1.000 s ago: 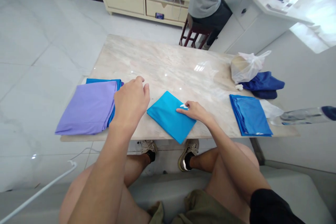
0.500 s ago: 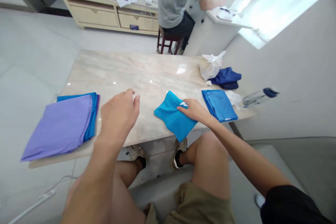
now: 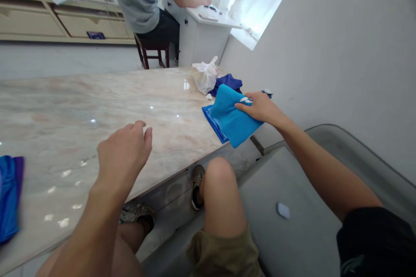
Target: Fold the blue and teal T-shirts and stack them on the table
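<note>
My right hand (image 3: 258,106) grips a folded bright-blue cloth (image 3: 234,117) by its upper right side, thumb on top near a small white print. The cloth hangs over another folded blue cloth (image 3: 213,122) at the table's right end and hides most of it. I cannot tell whether the two touch. My left hand (image 3: 125,147) is above the marble-patterned table (image 3: 81,108), fingers loosely bent, thumb apart, holding nothing. At the left edge a stack of blue and purple folded cloth (image 3: 9,194) is partly cut off.
A tied white plastic bag (image 3: 205,77) and a dark blue crumpled cloth (image 3: 229,81) lie at the table's far right corner. A person in a grey shirt (image 3: 136,0) sits on a stool (image 3: 152,49) at a white desk (image 3: 201,37). A small white case (image 3: 283,210) rests on the grey sofa (image 3: 302,181).
My right hand has carried the bright-blue cloth to the right, over the other folded blue cloth. The view has turned right. My left hand still holds nothing.
</note>
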Available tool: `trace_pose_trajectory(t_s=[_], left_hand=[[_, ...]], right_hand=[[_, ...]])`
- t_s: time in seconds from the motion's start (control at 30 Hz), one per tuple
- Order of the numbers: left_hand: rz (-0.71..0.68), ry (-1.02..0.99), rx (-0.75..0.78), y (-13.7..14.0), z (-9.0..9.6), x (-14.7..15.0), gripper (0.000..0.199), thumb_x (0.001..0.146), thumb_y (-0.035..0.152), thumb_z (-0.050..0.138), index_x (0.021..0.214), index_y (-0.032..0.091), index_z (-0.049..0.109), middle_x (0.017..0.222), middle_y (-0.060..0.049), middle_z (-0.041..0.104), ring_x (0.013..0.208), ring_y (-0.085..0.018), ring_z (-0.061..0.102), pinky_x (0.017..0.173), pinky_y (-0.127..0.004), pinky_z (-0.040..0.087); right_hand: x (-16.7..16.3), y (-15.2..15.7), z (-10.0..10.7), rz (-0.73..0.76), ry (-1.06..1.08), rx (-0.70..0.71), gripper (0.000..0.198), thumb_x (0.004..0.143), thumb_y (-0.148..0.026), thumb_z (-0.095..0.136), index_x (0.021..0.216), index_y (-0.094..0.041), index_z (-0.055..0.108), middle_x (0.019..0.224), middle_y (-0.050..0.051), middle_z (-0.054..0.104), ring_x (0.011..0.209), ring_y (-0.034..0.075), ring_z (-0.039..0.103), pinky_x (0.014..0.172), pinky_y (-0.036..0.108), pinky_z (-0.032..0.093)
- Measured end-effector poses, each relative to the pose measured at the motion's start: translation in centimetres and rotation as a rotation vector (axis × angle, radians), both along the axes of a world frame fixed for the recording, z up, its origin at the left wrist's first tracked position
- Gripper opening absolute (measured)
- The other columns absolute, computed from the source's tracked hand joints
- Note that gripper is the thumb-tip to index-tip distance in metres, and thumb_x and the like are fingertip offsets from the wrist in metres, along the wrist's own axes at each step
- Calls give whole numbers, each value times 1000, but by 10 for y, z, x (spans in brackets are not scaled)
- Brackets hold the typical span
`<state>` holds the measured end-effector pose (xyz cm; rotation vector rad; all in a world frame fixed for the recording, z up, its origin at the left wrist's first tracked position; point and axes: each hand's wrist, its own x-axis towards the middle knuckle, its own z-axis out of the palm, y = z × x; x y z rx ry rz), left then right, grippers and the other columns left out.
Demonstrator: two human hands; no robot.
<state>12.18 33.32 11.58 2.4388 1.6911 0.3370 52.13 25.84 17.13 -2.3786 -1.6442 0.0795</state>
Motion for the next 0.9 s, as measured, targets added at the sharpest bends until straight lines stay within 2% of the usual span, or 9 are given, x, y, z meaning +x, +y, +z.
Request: trace_pose_trajectory(t_s=[0.1,0.17,0.3,0.47,0.53,0.63,0.73,0.8,0.9], left_hand=[[-27,19,5,2,-4,13,49,111,47,35,130,27,75,110,-21,82,96,-39,78,83,-51,56],[-34,46,-8,3,-7,20,49,111,48,35,129,27,76,110,-20,82,95,-39,78,83,-52,57],[-18,77,-11,7,-15,28,49,109,50,38,128,28,77,107,-18,82,93,-40,77,83,-53,58],[-9,116,-39,11,-21,35,47,110,49,38,125,27,77,104,-19,82,90,-39,78,81,-52,58],[-23,141,-36,12,-22,40,47,110,48,37,125,26,76,104,-19,82,88,-39,78,79,-52,58],[-49,141,-14,10,-25,48,44,110,47,39,125,27,76,104,-17,82,89,-37,78,80,-50,58],[-76,144,-8,6,-30,52,41,111,46,40,124,28,75,104,-16,83,90,-35,79,80,-47,58],[-94,158,-3,3,-34,51,41,111,46,40,123,28,75,105,-16,83,89,-35,79,79,-47,59],[-95,167,-1,2,-36,48,42,111,46,40,125,28,75,104,-16,83,89,-36,79,80,-48,59]], right_hand=[[31,8,0,-41,176,79,44,96,-55,81,115,-15,83,111,11,83,104,32,76,95,43,60],[52,14,-14,-89,339,108,50,95,-60,82,118,-16,82,112,10,83,99,30,77,91,42,62],[90,16,-83,-246,551,36,51,99,-65,76,116,-16,80,110,11,83,96,28,78,87,39,63],[113,-12,-172,-385,306,-136,43,107,-48,68,122,-8,75,122,22,81,108,28,77,96,37,58],[114,-24,-182,-322,202,-149,46,110,-47,62,132,-8,72,128,24,79,114,32,76,101,40,57],[107,-24,-172,-171,-2,-66,49,114,-41,46,143,-8,69,141,27,74,129,38,70,113,50,52],[90,-2,-164,27,-136,92,57,116,-36,32,161,-12,59,167,22,57,156,35,51,130,53,38],[77,17,-173,112,-167,123,61,117,-38,31,171,-17,48,181,15,40,169,32,33,136,54,27],[61,36,-202,144,-153,12,65,115,-43,38,177,-21,40,188,11,26,175,34,16,138,63,17]])
